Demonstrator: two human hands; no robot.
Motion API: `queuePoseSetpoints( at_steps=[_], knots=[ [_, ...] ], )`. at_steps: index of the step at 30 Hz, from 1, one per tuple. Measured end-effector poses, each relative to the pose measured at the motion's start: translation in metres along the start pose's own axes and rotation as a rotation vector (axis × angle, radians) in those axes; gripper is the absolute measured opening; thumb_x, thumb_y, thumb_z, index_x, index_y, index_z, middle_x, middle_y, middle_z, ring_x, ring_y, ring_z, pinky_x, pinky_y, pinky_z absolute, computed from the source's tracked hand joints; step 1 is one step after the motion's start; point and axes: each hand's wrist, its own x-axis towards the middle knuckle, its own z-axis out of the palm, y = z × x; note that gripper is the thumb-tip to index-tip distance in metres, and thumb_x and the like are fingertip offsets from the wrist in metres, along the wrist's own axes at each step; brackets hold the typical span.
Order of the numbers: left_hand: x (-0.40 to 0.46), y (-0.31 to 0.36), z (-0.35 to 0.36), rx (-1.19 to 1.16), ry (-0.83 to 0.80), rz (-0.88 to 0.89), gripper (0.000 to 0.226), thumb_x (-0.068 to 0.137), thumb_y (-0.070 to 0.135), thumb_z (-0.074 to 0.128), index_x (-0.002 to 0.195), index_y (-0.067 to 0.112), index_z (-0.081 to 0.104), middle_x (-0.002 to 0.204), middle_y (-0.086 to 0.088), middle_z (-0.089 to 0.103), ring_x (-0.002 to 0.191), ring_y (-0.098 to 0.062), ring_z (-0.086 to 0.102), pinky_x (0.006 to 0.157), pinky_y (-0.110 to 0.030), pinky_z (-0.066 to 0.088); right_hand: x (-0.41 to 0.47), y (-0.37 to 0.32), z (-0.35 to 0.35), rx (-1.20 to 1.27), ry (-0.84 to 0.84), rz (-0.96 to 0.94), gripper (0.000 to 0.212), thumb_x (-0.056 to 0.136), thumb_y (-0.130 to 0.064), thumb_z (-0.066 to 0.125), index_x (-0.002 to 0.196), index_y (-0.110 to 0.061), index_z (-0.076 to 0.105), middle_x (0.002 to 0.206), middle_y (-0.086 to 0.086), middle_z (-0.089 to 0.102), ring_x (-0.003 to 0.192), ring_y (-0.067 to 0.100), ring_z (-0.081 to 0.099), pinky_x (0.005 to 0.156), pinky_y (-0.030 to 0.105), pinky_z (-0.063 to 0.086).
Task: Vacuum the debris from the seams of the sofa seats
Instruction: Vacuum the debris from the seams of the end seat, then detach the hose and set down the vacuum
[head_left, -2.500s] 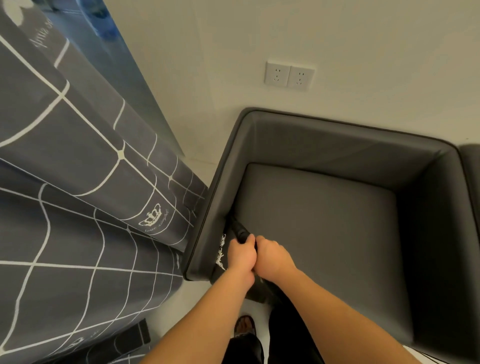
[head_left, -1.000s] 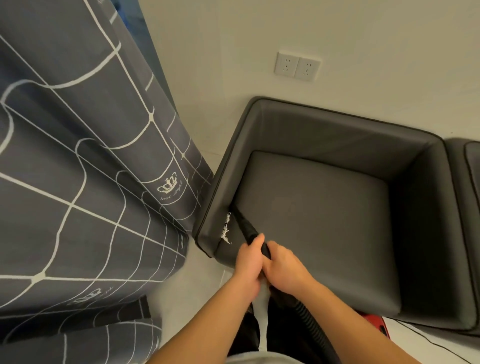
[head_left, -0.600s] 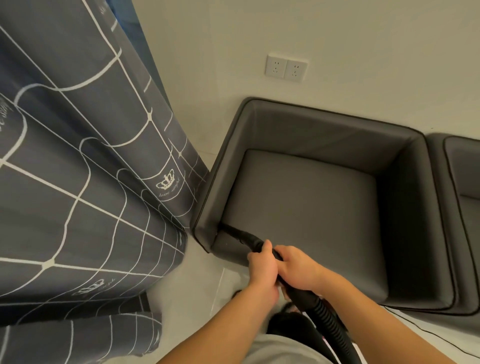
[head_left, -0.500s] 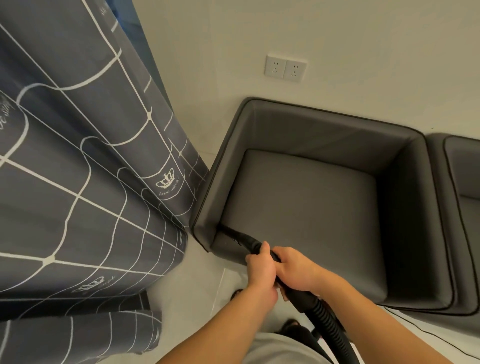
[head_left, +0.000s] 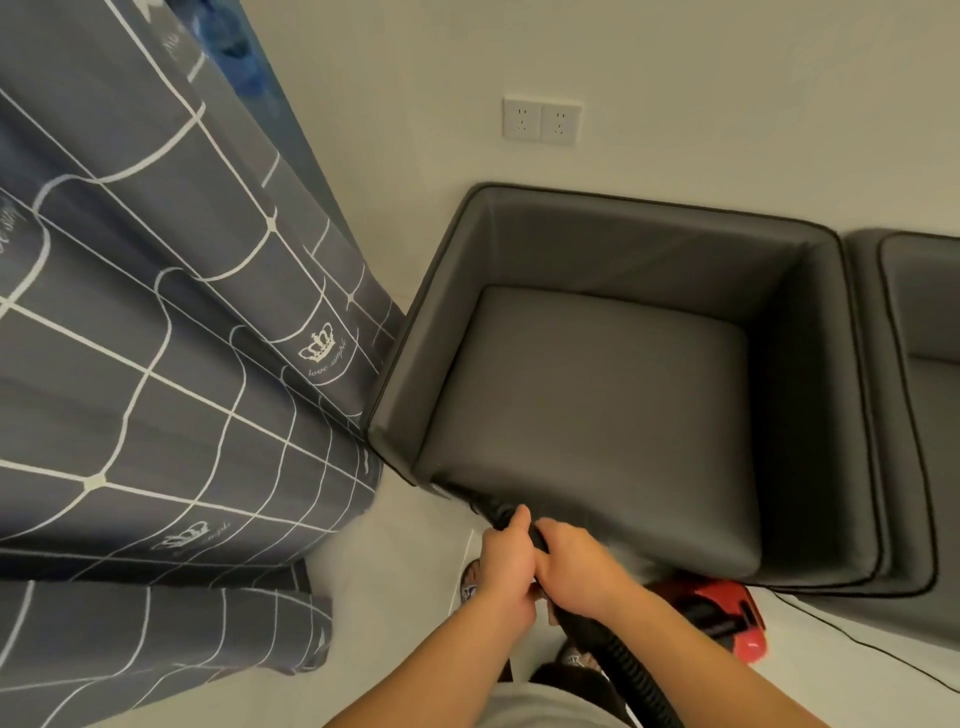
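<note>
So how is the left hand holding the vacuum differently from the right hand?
The left hand grips the black nozzle farther forward, nearer the sofa seat; the right hand grips just behind it, where the ribbed hose begins. The left hand's thumb lies along the top of the nozzle; the right hand's knuckles face up. Both are wrapped around the same tool and touch each other.

Pale floor (head_left: 415, 597) is carrying dk grey sofa seat (head_left: 613, 415) w/ 2nd seat (head_left: 919, 364) just beside it. Red vacuum (head_left: 727, 618) is sitting at front edge, thin black cord (head_left: 852, 642) trailing rt. Grid-print curtain (head_left: 156, 364) is pooling on floor lt.
</note>
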Motion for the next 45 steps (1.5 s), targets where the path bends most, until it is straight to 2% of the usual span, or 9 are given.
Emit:
queuePoseSetpoints(
  at_steps=[7, 16, 21, 26, 32, 35, 38, 42, 45],
  knots=[
    [-0.034, -0.024, 0.023, 0.073, -0.064, 0.162, 0.026, 0.102, 0.035, 0.055, 0.117, 0.015, 0.061, 0.105, -0.010, 0.073, 0.094, -0.024, 0.071, 0.068, -0.035, 0.058, -0.038, 0.032, 0.000, 0.067, 0.165, 0.025, 0.018, 0.101, -0.034, 0.050, 0.101, -0.017, 0.053, 0.083, 0.002, 0.070, 0.063, 0.020, 0.069, 0.059, 0.036, 0.059],
    [-0.093, -0.030, 0.025, 0.246, -0.325, 0.354, 0.029, 0.105, 0.035, 0.047, 0.115, 0.014, 0.064, 0.103, -0.007, 0.070, 0.089, -0.019, 0.068, 0.069, -0.035, 0.059, -0.083, 0.036, -0.029, 0.288, 0.423, 0.086, 0.034, 0.098, -0.041, 0.057, 0.079, -0.014, 0.052, 0.071, 0.002, 0.066, 0.062, 0.022, 0.065, 0.061, 0.039, 0.053],
    [-0.110, -0.028, -0.001, 0.307, -0.517, 0.474, 0.029, 0.104, 0.026, 0.050, 0.130, 0.025, 0.062, 0.123, -0.001, 0.071, 0.104, -0.011, 0.070, 0.091, -0.037, 0.060, -0.100, 0.000, -0.033, 0.570, 0.729, 0.100, 0.041, 0.096, -0.038, 0.062, 0.071, -0.013, 0.042, 0.068, 0.000, 0.050, 0.063, 0.016, 0.048, 0.058, 0.032, 0.035],
    [-0.121, -0.044, -0.016, 0.434, -0.706, 0.627, 0.068, 0.089, 0.010, 0.055, 0.145, 0.048, 0.044, 0.136, 0.017, 0.061, 0.126, -0.005, 0.058, 0.109, -0.038, 0.049, -0.125, -0.016, -0.015, 0.975, 0.878, 0.065, 0.028, 0.094, -0.037, 0.065, 0.091, -0.011, 0.057, 0.082, 0.006, 0.063, 0.074, 0.022, 0.065, 0.073, 0.045, 0.055],
    [-0.151, -0.082, 0.006, 0.744, -0.838, 0.642, 0.089, 0.090, 0.024, 0.074, 0.156, 0.046, 0.019, 0.121, 0.008, 0.066, 0.111, -0.010, 0.066, 0.098, -0.028, 0.053, -0.193, 0.034, -0.006, 1.268, 1.108, 0.052, 0.035, 0.095, -0.033, 0.064, 0.110, -0.003, 0.055, 0.081, 0.014, 0.066, 0.073, 0.027, 0.072, 0.082, 0.056, 0.061],
    [-0.167, -0.120, 0.030, 0.833, -0.899, 0.613, 0.081, 0.086, 0.024, 0.077, 0.149, 0.044, 0.032, 0.117, -0.008, 0.071, 0.104, -0.020, 0.071, 0.098, -0.040, 0.056, -0.231, 0.068, -0.007, 1.233, 1.270, 0.127, 0.036, 0.099, -0.031, 0.060, 0.120, -0.002, 0.052, 0.075, 0.003, 0.067, 0.068, 0.018, 0.071, 0.087, 0.049, 0.060],
    [-0.178, -0.164, 0.066, 0.835, -0.993, 0.599, 0.067, 0.087, 0.013, 0.076, 0.138, 0.042, 0.045, 0.121, -0.005, 0.068, 0.100, -0.018, 0.069, 0.087, -0.030, 0.059, -0.267, 0.111, -0.011, 1.251, 1.411, 0.196, 0.026, 0.099, -0.029, 0.060, 0.107, -0.009, 0.046, 0.072, -0.003, 0.063, 0.071, 0.020, 0.067, 0.085, 0.052, 0.059],
    [-0.185, -0.232, 0.123, 1.041, -1.004, 0.624, 0.072, 0.080, 0.022, 0.080, 0.136, 0.050, 0.043, 0.122, -0.003, 0.067, 0.107, -0.019, 0.069, 0.101, -0.043, 0.055, -0.316, 0.196, -0.008, 1.460, 1.367, 0.243, 0.037, 0.097, -0.023, 0.065, 0.123, -0.002, 0.049, 0.078, 0.011, 0.068, 0.070, 0.023, 0.070, 0.064, 0.037, 0.058],
    [-0.184, -0.292, 0.166, 1.205, -0.933, 0.631, 0.085, 0.071, 0.025, 0.080, 0.143, 0.046, 0.039, 0.122, 0.003, 0.064, 0.105, -0.015, 0.067, 0.098, -0.041, 0.056, -0.346, 0.272, -0.002, 1.658, 1.143, 0.243, 0.018, 0.092, -0.009, 0.064, 0.107, -0.004, 0.056, 0.083, 0.015, 0.066, 0.073, 0.026, 0.068, 0.070, 0.038, 0.056]
  ],
)
